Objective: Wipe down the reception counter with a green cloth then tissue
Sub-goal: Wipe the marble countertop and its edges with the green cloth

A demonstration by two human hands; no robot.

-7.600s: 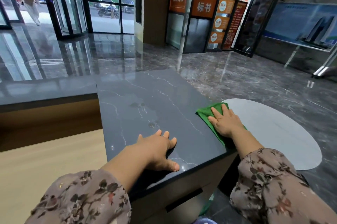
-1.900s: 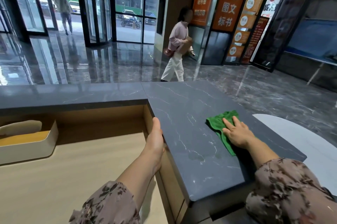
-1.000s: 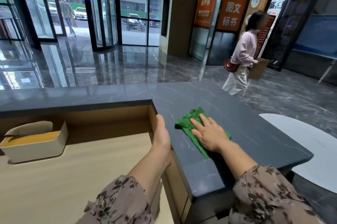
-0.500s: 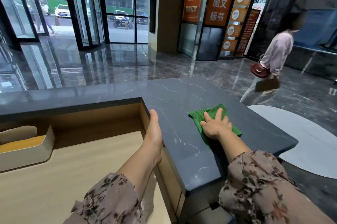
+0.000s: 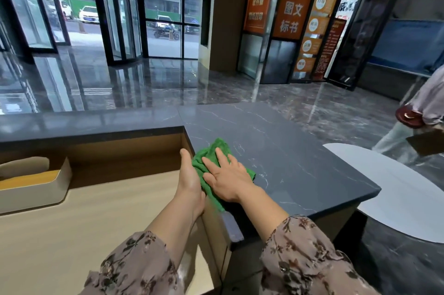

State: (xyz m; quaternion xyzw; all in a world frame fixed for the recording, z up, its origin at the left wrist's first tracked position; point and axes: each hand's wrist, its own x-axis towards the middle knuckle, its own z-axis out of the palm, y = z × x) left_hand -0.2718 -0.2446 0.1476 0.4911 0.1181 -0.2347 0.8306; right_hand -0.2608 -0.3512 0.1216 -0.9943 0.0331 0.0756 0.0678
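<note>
So the right hand [image 5: 224,180] was flat on the crumpled green microfibre cloth [image 5: 217,167], fingers spread wide and pressing down, not pinching anything. The cloth sat on the dark grey marble-look reception counter top [image 5: 288,162], right up at its inner edge, near the corner where the counter turns. Most of the cloth poked out past the fingertips and to the thumb side, with a strip trailing back beside the wrist towards the near end of the slab.

The left hand [image 5: 189,179] stood on edge against that inner lip, palm facing the cloth, fingers straight and together, holding nothing. It was touching or just about touching the cloth's left side, can't say which for sure.

My read: this was the cloth pass, working the inner edge. To do it well I'd keep the palm flat with even pressure, run overlapping strokes along the length of the slab, and use that left hand as a stop so the cloth doesn't slide off onto the pale wooden lower desk [image 5: 84,222]. A bunched cloth only wipes with its high spots, so flattening it out would help. The far half of the top and the long left run probably wanted attention too.

The tissue stage hadn't started, judging by that. The cream tissue box with the wooden lid [image 5: 31,184] sat well off to the left on the lower desk.
</note>
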